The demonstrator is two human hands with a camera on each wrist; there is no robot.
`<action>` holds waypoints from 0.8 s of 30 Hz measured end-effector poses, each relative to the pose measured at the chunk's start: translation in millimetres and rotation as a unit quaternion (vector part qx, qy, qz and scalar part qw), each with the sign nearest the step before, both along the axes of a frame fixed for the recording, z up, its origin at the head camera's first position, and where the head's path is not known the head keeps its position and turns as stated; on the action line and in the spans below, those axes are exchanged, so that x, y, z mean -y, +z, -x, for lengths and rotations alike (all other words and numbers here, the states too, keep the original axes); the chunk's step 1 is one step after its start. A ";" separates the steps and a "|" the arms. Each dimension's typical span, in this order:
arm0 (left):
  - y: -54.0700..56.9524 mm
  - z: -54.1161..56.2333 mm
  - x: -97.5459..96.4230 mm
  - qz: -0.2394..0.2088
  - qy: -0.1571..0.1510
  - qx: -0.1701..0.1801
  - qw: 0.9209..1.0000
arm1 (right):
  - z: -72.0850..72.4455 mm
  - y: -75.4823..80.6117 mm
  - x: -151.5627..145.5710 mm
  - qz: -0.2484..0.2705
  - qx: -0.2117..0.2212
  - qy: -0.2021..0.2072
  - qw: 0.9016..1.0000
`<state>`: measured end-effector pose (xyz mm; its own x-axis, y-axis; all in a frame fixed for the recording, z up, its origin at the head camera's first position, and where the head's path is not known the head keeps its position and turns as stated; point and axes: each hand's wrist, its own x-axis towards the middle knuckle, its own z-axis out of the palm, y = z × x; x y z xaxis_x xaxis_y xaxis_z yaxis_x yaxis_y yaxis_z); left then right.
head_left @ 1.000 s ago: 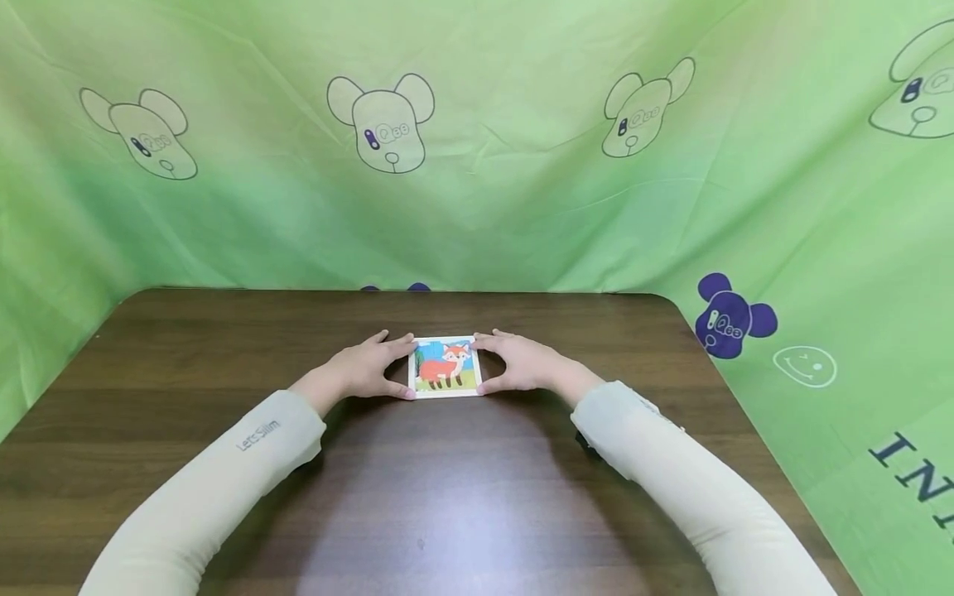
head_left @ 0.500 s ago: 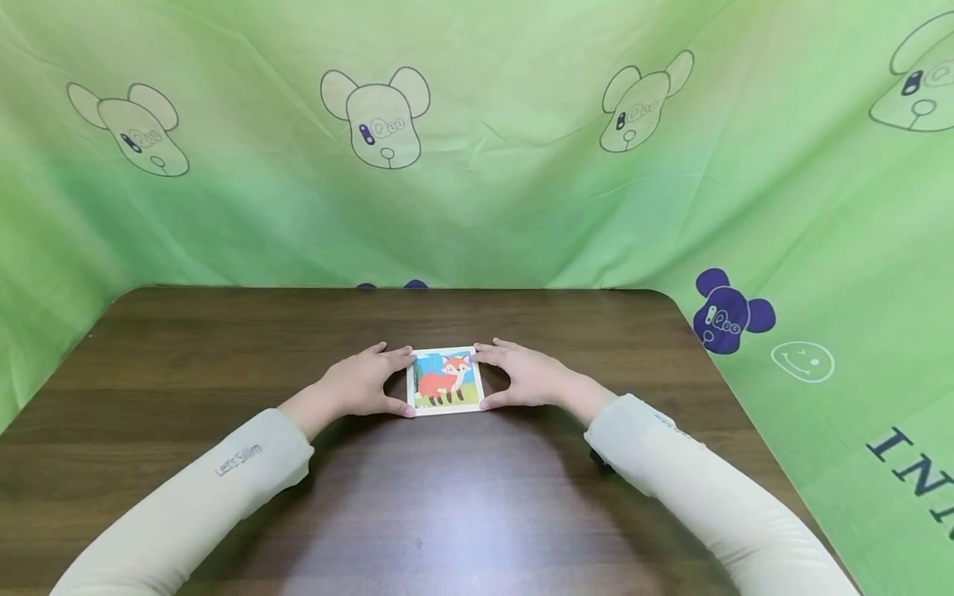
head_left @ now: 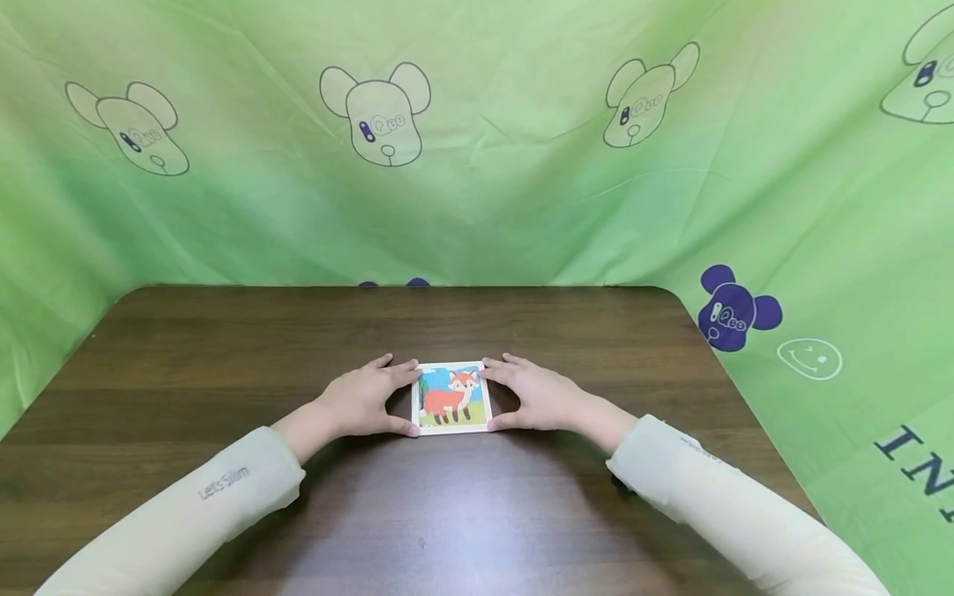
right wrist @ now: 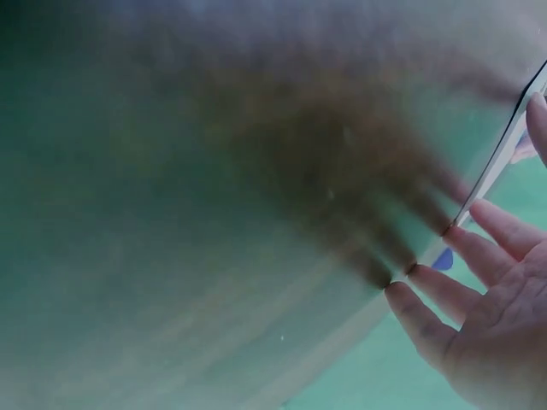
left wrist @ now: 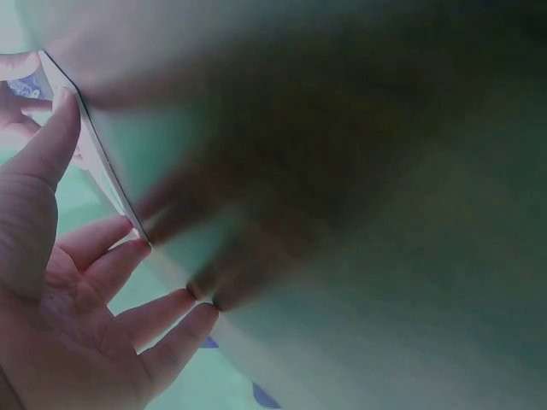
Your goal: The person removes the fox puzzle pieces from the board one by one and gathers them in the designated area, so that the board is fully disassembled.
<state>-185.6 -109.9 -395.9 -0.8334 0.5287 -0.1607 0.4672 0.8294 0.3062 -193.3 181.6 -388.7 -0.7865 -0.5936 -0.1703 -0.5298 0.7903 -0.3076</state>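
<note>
A small square fox puzzle point(head_left: 451, 399) with a white border lies flat on the table, between the two hands. My left hand point(head_left: 363, 399) holds its left side, thumb at the near corner and index fingertip at the far one. On the opposite side my right hand point(head_left: 538, 396) grips it the same way. Seen from the left wrist, the puzzle point(left wrist: 109, 175) is a thin pale edge between thumb and fingers, while other fingertips touch the glossy tabletop. The right wrist view shows the puzzle's edge point(right wrist: 496, 162) at the right hand's fingertips point(right wrist: 483, 209).
A dark brown wooden table point(head_left: 224, 348) extends around the hands, its rounded far corners against a green curtain point(head_left: 477, 207) printed with bear heads. More curtain hangs along the right side. Both forearms wear pale sleeves point(head_left: 171, 513).
Both hands have drawn the fox puzzle across the table towards the person, keeping hold of its sides. The head view has shifted slightly.
</note>
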 end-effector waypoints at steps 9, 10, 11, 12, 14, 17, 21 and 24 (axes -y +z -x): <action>-0.4 -10.4 0.5 0.001 0.001 0.002 1.000 | -12.3 -2.1 1.1 0.004 0.000 -0.006 1.000; -1.3 -11.5 0.6 0.001 0.001 0.002 1.000 | -13.7 -2.5 1.1 0.005 -0.002 -0.005 1.000; -2.2 -12.4 0.6 0.003 0.002 0.002 1.000 | -15.1 -2.8 1.2 0.006 -0.004 -0.003 1.000; -2.9 -13.6 0.5 0.004 0.001 0.001 1.000 | -16.7 -3.1 1.1 0.007 -0.007 -0.001 1.000; -4.5 -16.0 0.2 0.003 -0.001 0.001 1.000 | -20.2 -3.3 0.7 0.009 -0.011 0.001 1.000; -6.7 -20.4 -0.3 0.003 -0.004 0.001 1.000 | -25.7 -3.2 0.2 0.010 -0.013 0.002 1.000; -9.2 -25.4 0.1 0.005 -0.003 0.001 1.000 | -31.6 -1.6 1.0 0.008 -0.012 0.003 1.000; -8.2 -27.5 0.8 0.008 -0.002 -0.003 1.000 | -33.4 -0.4 2.6 0.006 -0.015 0.003 1.000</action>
<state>-158.1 -110.7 -404.1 -0.8325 0.5292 -0.1640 0.4720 0.8325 0.2901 -159.9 179.0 -389.1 -0.7872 -0.6006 -0.1397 -0.5442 0.7832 -0.3008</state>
